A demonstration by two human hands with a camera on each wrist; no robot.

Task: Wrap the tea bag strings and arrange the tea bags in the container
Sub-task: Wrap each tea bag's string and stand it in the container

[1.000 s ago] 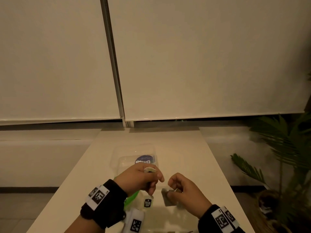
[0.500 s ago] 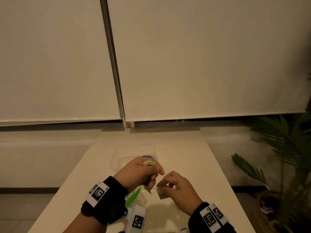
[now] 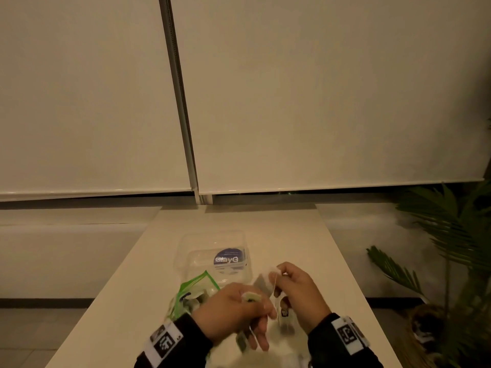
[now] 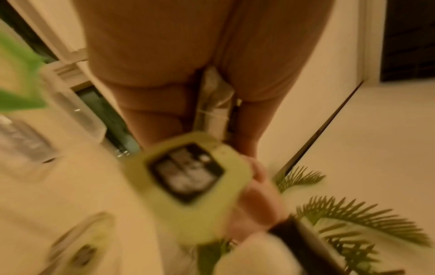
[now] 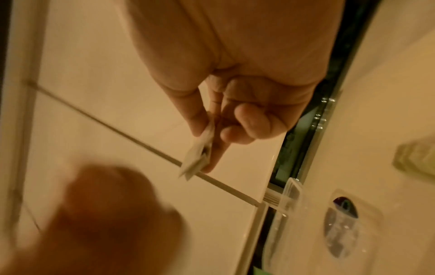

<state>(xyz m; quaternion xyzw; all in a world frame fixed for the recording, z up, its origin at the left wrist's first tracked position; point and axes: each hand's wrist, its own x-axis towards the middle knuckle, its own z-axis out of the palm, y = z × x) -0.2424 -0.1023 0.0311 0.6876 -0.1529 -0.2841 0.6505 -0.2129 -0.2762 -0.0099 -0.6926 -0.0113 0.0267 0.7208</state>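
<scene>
The right hand (image 3: 297, 293) pinches the tea bag (image 3: 261, 281) above the counter (image 3: 279, 229), keeping it steady so its string (image 3: 273, 285) can wind round. The left hand (image 3: 233, 312), at its 8 o'clock, has its grip clamped on the paper tag (image 3: 251, 297), apparently to lead the string. The clear container (image 3: 212, 248) waits at 11 o'clock.

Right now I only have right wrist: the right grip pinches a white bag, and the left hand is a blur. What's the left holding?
Observer: In the head view, the left hand pinches a green tag at its fingertips.
Operator: Any string showing?
Observer: Yes. A string runs down from the tea bag in the right hand toward the left hand.
Operator: What else is near the container?
Observer: A green packet lies on the table by the near left corner of the clear container.
</scene>
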